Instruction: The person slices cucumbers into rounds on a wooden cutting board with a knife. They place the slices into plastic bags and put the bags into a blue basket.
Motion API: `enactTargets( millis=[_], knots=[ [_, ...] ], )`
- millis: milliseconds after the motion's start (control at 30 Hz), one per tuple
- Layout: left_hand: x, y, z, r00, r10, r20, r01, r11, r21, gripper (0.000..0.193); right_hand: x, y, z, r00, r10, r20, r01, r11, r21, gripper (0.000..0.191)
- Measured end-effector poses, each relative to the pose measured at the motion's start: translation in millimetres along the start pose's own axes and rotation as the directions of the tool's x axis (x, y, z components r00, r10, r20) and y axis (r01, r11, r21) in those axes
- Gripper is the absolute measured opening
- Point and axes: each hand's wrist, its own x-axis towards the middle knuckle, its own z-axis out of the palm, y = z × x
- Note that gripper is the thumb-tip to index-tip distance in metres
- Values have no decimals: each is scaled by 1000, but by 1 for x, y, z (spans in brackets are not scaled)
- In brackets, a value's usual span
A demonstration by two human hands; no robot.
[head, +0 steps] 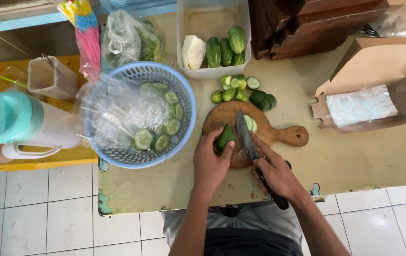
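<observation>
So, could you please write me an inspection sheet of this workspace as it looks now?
Surface: worn pale table, stained.
Job's things: cucumber on round wooden board; knife; cut slices beside the blade.
Clutter: blue basket of slices, tub of cucumbers, cucumber ends, open cardboard box, jug.
Grippers: left hand steadies cucumber; right hand grips knife.
Cables: nothing seen.
Surroundings: white tiled floor.

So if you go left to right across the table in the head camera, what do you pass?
Teal-lidded jug → blue basket → left hand → knife → right hand → open cardboard box.
</observation>
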Motion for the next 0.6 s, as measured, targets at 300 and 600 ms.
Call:
enactTargets(
  millis=[300,600],
  knots=[
    [3,-2,10,970,213,-117,-185,959,214,42,-10,4,-26,988,-88,-128,61,977,-206,69],
    [19,-2,12,995,94,-11,-91,984,154,61,-4,-6,-44,955,-240,-172,78,766,-638,68]
  ],
)
